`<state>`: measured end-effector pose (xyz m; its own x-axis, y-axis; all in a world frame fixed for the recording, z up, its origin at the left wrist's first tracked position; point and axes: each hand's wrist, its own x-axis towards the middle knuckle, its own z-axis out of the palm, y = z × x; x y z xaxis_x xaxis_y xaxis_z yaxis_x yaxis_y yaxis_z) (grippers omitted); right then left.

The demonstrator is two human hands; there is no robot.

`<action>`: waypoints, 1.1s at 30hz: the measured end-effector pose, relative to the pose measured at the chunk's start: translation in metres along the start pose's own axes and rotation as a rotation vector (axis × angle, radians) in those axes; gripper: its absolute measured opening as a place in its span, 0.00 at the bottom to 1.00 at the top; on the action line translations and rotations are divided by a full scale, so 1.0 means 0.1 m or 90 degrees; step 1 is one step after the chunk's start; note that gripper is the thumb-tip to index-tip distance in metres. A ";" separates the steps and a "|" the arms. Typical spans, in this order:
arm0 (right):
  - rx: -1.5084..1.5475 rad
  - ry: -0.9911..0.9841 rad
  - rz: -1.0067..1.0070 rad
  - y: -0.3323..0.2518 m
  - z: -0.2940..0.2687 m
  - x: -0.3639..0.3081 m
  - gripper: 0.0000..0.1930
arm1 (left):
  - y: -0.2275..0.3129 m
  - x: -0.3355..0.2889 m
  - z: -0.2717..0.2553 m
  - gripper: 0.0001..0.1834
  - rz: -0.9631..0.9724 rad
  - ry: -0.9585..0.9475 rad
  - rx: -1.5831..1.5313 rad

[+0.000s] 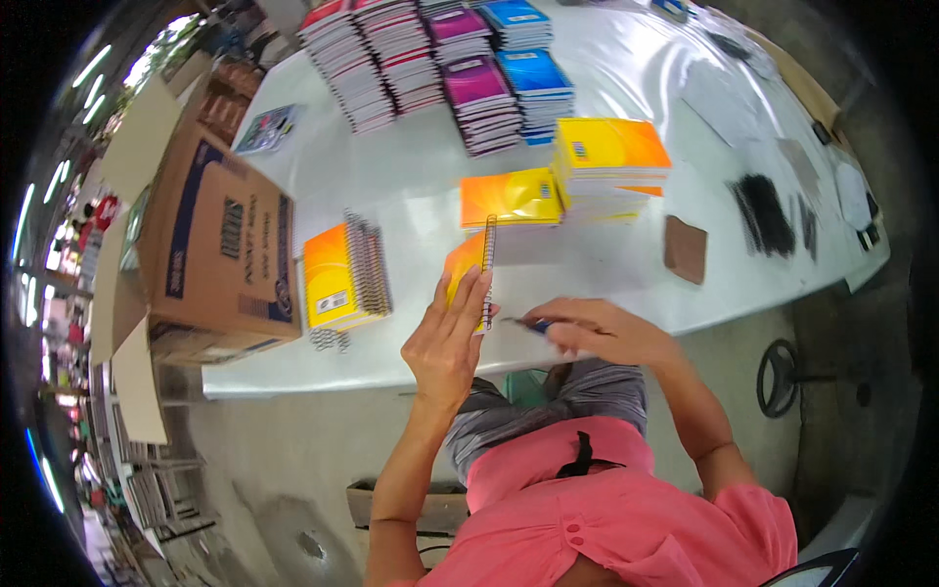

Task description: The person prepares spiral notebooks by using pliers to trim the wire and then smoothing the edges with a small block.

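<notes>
Nearest my head camera, the pink shirt [548, 519] and grey trousers [606, 391], up against the bench [264, 382]; over its near edge I have the left hand [445, 342], fingers close together and gripping an orange-and-yellow notebook [465, 259], its wire spine [490, 259] on the right; right hand [606, 333] just beside it, somewhat blurred, fingers drawn in around a small dark-handled tool [536, 325], metal tip toward the spine; contact between tip and wire I cannot confirm; to the left, a pile of spiral notebooks [328, 279], loose wire loops [330, 339] at its near edge; further left, a big open carton [220, 235]; right of the hands, a brown block [685, 249], then a heap of black wire pieces [763, 215]; beyond the held notebook, a low orange-and-yellow stack [509, 196] next to a taller one [611, 157]; farther out, blue stacks [533, 83], purple stacks [479, 88] and red-topped stacks [342, 68] at the left
</notes>
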<state>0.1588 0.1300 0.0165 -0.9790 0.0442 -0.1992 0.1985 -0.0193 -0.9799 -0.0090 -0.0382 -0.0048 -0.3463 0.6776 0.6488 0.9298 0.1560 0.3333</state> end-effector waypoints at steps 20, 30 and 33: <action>-0.048 0.163 -0.245 -0.54 0.58 1.59 0.30 | -1.40 0.43 -0.76 0.41 -0.126 0.148 -0.748; -0.714 0.019 -0.552 -0.24 1.08 2.13 0.17 | -2.08 0.05 -0.90 0.35 -0.554 -0.072 -0.428; -0.648 0.120 -0.531 -0.10 0.79 1.79 0.15 | -1.97 0.10 -0.81 0.35 -0.577 -0.051 -0.492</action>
<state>-0.0225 0.0587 -0.0088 -0.8190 -0.1838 0.5435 -0.4267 0.8284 -0.3629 -0.2056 -0.1203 -0.0080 -0.8038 0.5906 -0.0705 0.0196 0.1448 0.9893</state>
